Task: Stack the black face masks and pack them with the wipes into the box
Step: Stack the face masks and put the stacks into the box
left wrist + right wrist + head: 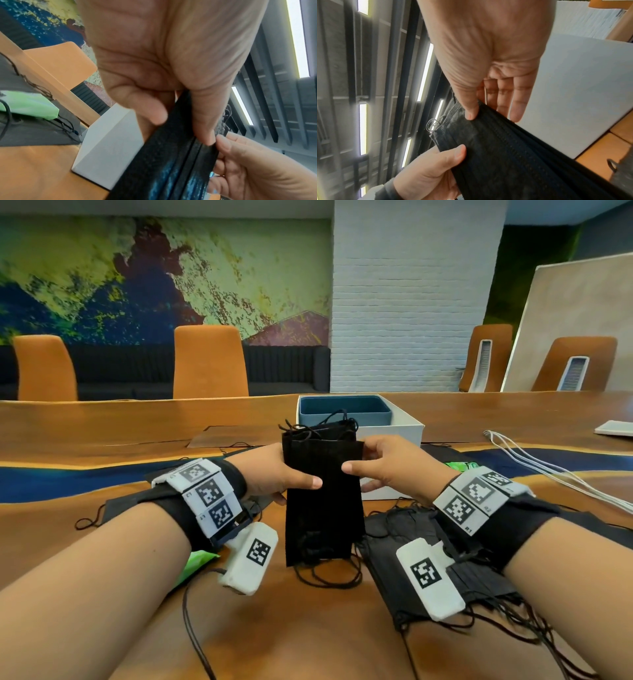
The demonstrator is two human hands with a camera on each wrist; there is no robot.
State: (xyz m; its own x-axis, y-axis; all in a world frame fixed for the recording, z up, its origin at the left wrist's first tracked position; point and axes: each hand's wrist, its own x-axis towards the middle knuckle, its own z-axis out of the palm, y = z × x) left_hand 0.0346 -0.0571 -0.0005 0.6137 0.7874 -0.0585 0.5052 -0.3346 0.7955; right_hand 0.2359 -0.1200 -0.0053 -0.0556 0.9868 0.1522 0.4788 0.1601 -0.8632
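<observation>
A stack of black face masks (323, 501) stands upright above the table centre, ear loops dangling below. My left hand (291, 479) pinches its left edge, thumb in front. My right hand (373, 470) pinches the right edge, thumb in front and fingers behind. The left wrist view shows the stack (173, 159) edge-on under my left thumb; in the right wrist view my right thumb presses on the stack (513, 155). More black masks (411, 546) lie on the table under my right wrist. The white box (394, 422) with a blue tray inside sits just behind the stack. A green wipes pack (195, 563) lies under my left forearm.
Another green pack (460, 465) shows beyond my right wrist. A loose black mask (116, 508) lies left of my left wrist. White cables (548, 470) run across the table at right. Orange chairs (209, 361) line the far edge.
</observation>
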